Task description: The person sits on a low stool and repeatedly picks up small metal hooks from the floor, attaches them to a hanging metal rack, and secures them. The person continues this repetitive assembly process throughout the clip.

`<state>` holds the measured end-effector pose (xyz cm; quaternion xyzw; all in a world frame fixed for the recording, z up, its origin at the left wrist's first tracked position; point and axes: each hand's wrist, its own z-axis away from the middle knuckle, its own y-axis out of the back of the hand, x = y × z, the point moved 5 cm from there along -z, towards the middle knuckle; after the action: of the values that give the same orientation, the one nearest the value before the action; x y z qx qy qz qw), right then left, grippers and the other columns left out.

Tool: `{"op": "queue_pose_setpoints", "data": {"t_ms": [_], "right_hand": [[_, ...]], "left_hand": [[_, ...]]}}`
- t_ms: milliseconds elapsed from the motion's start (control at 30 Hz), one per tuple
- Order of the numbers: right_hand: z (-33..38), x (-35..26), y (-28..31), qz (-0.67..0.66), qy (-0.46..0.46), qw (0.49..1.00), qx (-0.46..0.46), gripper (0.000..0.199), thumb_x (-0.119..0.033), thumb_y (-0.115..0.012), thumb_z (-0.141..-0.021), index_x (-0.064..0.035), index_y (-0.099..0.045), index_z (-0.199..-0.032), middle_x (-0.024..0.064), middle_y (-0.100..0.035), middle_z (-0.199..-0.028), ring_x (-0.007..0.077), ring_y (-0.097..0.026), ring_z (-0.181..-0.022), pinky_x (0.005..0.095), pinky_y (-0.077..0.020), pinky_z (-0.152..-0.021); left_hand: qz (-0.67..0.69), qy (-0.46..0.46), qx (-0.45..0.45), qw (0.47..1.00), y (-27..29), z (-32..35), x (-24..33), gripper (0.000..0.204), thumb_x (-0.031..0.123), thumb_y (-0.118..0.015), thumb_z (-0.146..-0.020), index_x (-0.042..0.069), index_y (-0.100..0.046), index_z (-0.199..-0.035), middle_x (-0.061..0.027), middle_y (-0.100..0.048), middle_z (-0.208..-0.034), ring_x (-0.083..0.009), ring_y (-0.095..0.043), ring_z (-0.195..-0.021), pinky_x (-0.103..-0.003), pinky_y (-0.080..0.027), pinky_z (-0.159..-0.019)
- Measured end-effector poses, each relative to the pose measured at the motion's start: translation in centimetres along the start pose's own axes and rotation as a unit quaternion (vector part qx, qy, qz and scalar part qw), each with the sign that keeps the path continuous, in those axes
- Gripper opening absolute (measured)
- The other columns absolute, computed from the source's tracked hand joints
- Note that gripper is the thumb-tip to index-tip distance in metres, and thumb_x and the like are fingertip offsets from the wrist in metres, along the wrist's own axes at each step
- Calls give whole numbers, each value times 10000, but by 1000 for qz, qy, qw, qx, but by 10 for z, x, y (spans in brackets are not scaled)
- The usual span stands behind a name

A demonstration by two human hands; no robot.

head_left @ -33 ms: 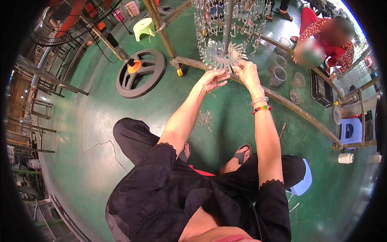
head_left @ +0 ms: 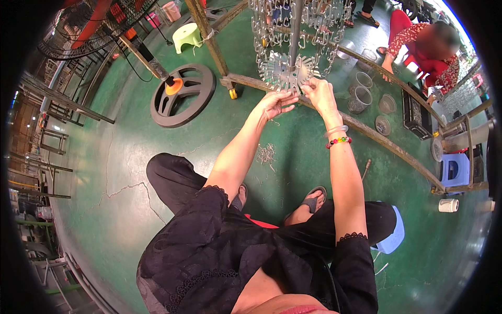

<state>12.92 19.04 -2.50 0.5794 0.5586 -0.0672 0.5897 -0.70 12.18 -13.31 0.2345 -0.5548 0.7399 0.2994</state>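
A slotted metal disc (head_left: 281,71) hangs low on an upright grey rod (head_left: 297,36), with flat teeth all round its rim. My left hand (head_left: 277,103) is at the disc's lower edge, its thumb and fingers closing on the rim from below. Beside it, my right hand (head_left: 321,94) pinches at the rim on the right side. Whatever sits between those right fingertips is too small to make out. Chains of metal links (head_left: 260,34) dangle around the rod above the disc. A bead bracelet (head_left: 339,142) is on my right wrist.
A rusty frame bar (head_left: 384,145) runs just beyond my hands. Clear tubs (head_left: 360,99) stand past it, near a co-worker (head_left: 418,42) crouching at far right. A black wheel-shaped base (head_left: 201,97) lies at left, under a fan (head_left: 83,39). Small metal bits (head_left: 266,155) lie between my feet.
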Motion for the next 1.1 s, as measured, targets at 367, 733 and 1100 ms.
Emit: {"op": "queue_pose_setpoints", "data": {"t_ms": [367, 733, 1100], "right_hand": [[-7, -11, 0, 50, -4, 999, 1, 137, -84, -643, -810, 43, -657, -859, 137, -652, -679, 156, -647, -640, 299, -492, -575], [-3, -14, 2, -22, -73, 996, -51, 151, -58, -651, -794, 60, -662, -889, 138, -679, -783, 147, -654, -665, 268, -537, -615], [-4, -8, -1, 47, -9, 999, -3, 163, -94, -651, -792, 51, -655, -867, 173, -662, -718, 186, -661, -628, 312, -503, -578]], "left_hand": [[-12, 3, -5, 1000, 6, -1, 4, 225, 130, -608, -871, 52, -572, -1080, -82, -638, -1092, -197, -608, -1019, -376, -486, -845], [-13, -10, -1, 1000, 9, 3, 7, 233, 125, -603, -871, 34, -582, -1085, -76, -639, -1090, -195, -607, -1021, -377, -489, -849], [-30, -4, -3, 1000, 7, 6, 8, 252, 150, -595, -880, 40, -575, -1107, -64, -636, -1101, -174, -609, -1012, -355, -490, -838]]}}
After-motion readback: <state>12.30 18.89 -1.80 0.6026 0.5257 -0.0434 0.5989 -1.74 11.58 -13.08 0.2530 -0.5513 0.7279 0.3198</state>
